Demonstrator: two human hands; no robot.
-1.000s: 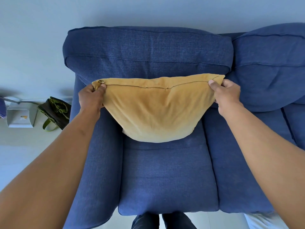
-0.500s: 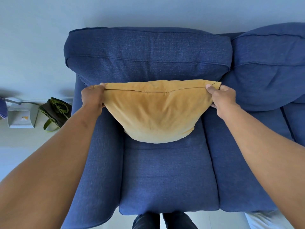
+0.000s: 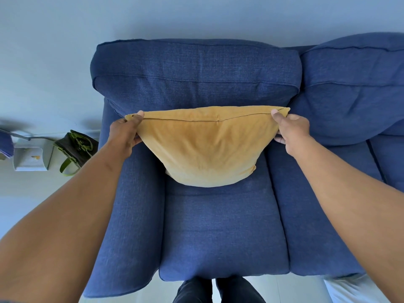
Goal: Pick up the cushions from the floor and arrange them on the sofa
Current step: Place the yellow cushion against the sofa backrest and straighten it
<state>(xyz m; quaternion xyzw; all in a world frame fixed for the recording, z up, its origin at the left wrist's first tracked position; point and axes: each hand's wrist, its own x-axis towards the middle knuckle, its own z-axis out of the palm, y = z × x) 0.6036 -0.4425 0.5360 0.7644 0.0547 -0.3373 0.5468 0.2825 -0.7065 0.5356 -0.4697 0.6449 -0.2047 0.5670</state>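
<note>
A mustard-yellow cushion (image 3: 207,149) stands on the left seat of the blue sofa (image 3: 218,232), its zipped top edge level and close to the back cushion (image 3: 194,73). My left hand (image 3: 125,133) pinches the cushion's top left corner. My right hand (image 3: 290,130) pinches the top right corner. The cushion's lower edge rests on the seat.
The sofa's left armrest (image 3: 133,204) is beside my left arm. A second back cushion (image 3: 354,88) fills the right. On the floor at the left lie a dark bag with green straps (image 3: 75,147) and a white dustpan-like box (image 3: 30,157). My legs (image 3: 218,290) show below.
Both hands have lowered the cushion's top edge toward the seat; the cushion sits lower against the sofa back than a second ago.
</note>
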